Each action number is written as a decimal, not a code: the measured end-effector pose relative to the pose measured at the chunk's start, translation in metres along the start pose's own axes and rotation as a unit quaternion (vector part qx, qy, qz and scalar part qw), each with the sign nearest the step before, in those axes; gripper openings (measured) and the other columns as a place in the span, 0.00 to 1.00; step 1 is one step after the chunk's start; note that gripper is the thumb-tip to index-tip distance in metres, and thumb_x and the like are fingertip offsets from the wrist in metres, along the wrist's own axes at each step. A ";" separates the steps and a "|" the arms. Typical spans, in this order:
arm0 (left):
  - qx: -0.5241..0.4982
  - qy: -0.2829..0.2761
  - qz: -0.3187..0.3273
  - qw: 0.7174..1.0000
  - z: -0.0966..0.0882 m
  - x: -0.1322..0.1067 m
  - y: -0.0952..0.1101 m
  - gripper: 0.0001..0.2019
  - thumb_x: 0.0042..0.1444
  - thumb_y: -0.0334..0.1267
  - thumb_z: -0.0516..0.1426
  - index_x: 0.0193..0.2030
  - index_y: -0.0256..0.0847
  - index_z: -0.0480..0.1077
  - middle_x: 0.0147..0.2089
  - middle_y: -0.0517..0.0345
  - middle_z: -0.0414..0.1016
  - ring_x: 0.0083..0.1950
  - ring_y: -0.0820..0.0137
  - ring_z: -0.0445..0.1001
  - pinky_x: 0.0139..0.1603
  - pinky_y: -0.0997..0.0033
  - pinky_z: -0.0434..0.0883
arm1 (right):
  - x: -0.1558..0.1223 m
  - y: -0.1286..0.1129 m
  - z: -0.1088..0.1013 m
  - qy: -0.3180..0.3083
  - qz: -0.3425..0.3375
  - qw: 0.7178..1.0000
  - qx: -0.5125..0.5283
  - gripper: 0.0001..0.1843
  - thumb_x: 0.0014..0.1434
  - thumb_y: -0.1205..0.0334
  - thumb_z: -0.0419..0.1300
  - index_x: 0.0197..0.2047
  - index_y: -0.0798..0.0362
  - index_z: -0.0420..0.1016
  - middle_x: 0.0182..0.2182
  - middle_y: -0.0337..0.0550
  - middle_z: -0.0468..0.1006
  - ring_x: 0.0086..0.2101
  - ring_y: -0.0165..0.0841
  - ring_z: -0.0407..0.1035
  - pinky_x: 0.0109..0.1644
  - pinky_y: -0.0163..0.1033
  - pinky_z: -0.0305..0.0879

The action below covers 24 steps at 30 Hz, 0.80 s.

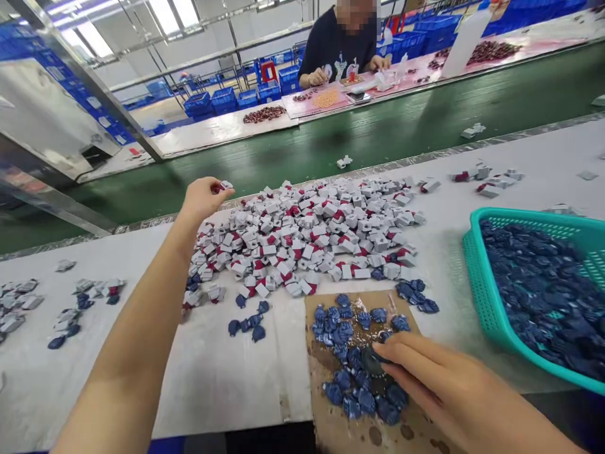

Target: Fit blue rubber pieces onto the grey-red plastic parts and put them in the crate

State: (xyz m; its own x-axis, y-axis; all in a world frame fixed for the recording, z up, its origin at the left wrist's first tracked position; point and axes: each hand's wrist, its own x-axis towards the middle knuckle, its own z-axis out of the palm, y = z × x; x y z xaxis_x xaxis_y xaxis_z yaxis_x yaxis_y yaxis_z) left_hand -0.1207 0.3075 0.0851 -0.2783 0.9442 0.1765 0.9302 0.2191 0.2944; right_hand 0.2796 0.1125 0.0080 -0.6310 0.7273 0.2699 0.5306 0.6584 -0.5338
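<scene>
My left hand [204, 197] is stretched out over the far edge of the table, fingers pinched on a small white-and-red part [224, 185]. Just right of it spreads a big heap of the same white-and-red parts [321, 233]. My right hand [439, 384] lies low at the front, fingers closed on a dark blue part [373, 362] among several blue parts [350, 353] scattered on a brown cardboard sheet [350, 429].
A teal basket [477, 277] full of dark blue parts stands at the right. A green conveyor belt [331, 145] runs behind the table. Across it a person in a dark shirt [338, 47] works at another bench. Loose parts [70, 309] lie at the left.
</scene>
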 end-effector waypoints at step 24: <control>-0.744 -0.115 -0.256 0.606 0.034 -0.300 0.071 0.19 0.33 0.40 0.73 0.33 0.37 0.77 0.32 0.56 0.80 0.35 0.70 0.78 0.30 0.80 0.73 | 0.024 -0.015 -0.011 -0.127 0.004 0.990 -0.061 0.13 0.66 0.61 0.46 0.38 0.51 0.70 0.32 0.43 0.74 0.29 0.36 0.71 0.28 0.38 0.64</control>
State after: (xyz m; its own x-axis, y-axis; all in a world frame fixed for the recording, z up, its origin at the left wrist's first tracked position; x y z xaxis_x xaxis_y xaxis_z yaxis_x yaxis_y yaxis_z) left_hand 0.0370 0.0480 0.0207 -0.2388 0.8927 -0.3821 -0.5575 0.1961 0.8067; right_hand 0.2622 0.1225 0.0311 -0.7409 0.6700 0.0471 0.5903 0.6830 -0.4301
